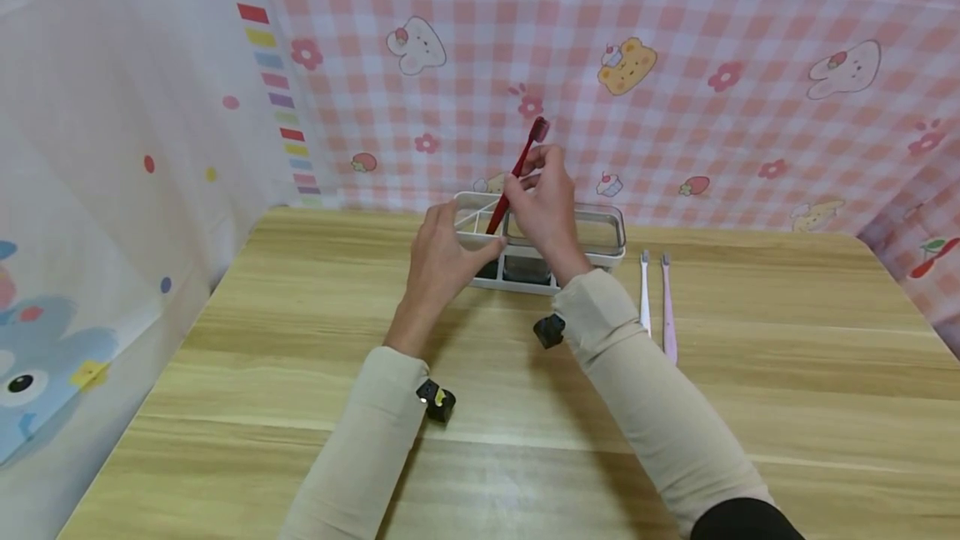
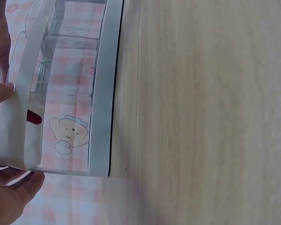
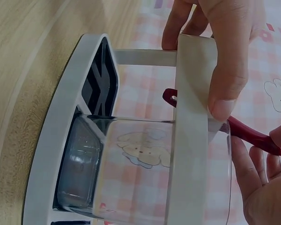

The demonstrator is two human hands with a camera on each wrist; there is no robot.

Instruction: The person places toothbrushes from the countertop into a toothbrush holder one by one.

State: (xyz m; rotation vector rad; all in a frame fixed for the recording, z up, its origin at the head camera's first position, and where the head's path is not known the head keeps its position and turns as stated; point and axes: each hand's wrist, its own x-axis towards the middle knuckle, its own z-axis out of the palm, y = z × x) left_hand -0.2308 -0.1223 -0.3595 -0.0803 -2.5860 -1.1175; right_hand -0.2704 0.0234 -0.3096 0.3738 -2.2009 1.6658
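Observation:
A white-framed holder (image 1: 600, 233) with clear compartments stands at the back of the wooden table (image 1: 750, 407). My left hand (image 1: 480, 250) grips its left end, thumb over the white rim (image 3: 193, 93). My right hand (image 1: 528, 173) pinches a red toothbrush (image 1: 517, 167) held bristles up, its handle end down inside a left compartment. In the right wrist view the red toothbrush (image 3: 253, 136) passes behind the rim, between the left thumb (image 3: 227, 70) and my right hand (image 3: 267, 183). The left wrist view shows the holder (image 2: 103, 93) side-on with a red tip (image 2: 34, 117) inside.
A white toothbrush (image 1: 644, 294) and a pink toothbrush (image 1: 667, 311) lie side by side on the table right of the holder. Pink checked cloth (image 1: 675, 65) hangs behind, with a white printed curtain (image 1: 112, 148) on the left. The table's near half is bare wood.

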